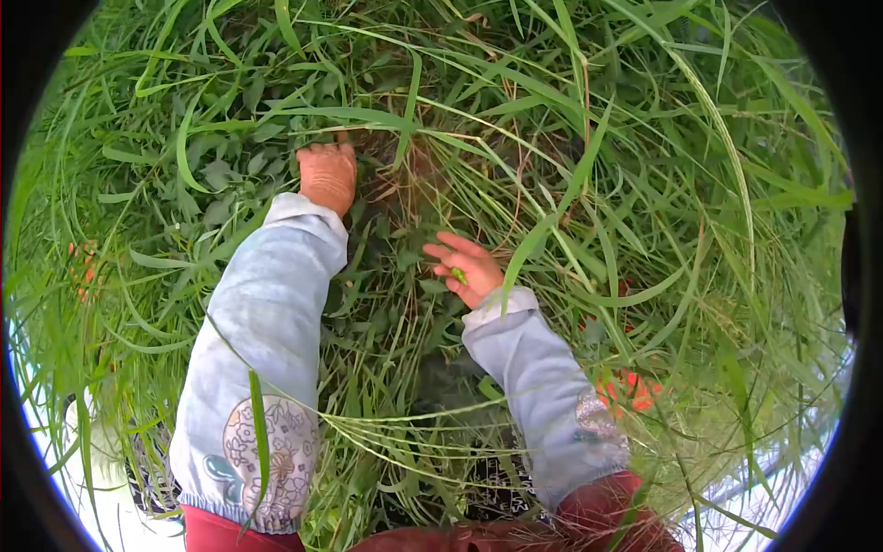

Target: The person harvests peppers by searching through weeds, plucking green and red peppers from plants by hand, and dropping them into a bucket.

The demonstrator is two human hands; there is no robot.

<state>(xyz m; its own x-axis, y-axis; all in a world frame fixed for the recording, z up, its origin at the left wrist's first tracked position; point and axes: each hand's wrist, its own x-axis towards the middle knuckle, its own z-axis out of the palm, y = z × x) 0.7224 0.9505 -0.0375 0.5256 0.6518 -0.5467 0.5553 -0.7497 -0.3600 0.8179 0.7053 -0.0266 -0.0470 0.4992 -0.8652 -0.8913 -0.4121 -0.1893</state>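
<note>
My left hand (328, 173) reaches into tall grass and leafy plants (221, 175), back of the hand up. Its fingertips are mostly hidden under blades and leaves, so what they touch cannot be made out. Lower and to the right, my right hand (467, 269) is palm up with its fingers apart. A small green pod or fruit (458, 274) lies against its fingers and palm. Between the hands are green stems and a brownish patch of dry stalks (418, 179).
Long grass blades (727, 138) arch across the view and over both sleeves. Orange-red spots (630, 391) show through the grass at right, with more orange ones (85, 271) at left. Seed-head stalks (405, 451) cross between my forearms.
</note>
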